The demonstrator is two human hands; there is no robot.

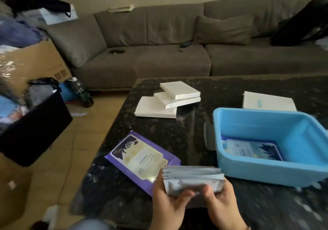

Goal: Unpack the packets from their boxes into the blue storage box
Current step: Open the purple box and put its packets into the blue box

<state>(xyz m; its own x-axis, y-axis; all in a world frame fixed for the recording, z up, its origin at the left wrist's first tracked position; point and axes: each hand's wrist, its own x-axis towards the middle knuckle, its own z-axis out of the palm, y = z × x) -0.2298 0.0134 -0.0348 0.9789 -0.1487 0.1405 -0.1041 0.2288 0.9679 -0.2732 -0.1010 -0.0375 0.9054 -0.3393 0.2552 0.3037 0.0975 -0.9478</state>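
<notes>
Bottom centre of frame: we note the left hand (pixel 170 203) and right hand (pixel 220 201) both gripping a thick stack of silvery-white foil packets (pixel 192 179), fingers curled around its near edge, held above the dark speckled stone table (pixel 186 132). Just left of the stack lies a flat purple packet with a cream label (pixel 142 158). At right sits the blue plastic storage box (pixel 266 169), one blue-printed packet (pixel 252 149) inside. Three white cardboard boxes (pixel 168 99) overlap at centre; another white box (pixel 268 102) behind the blue one
</notes>
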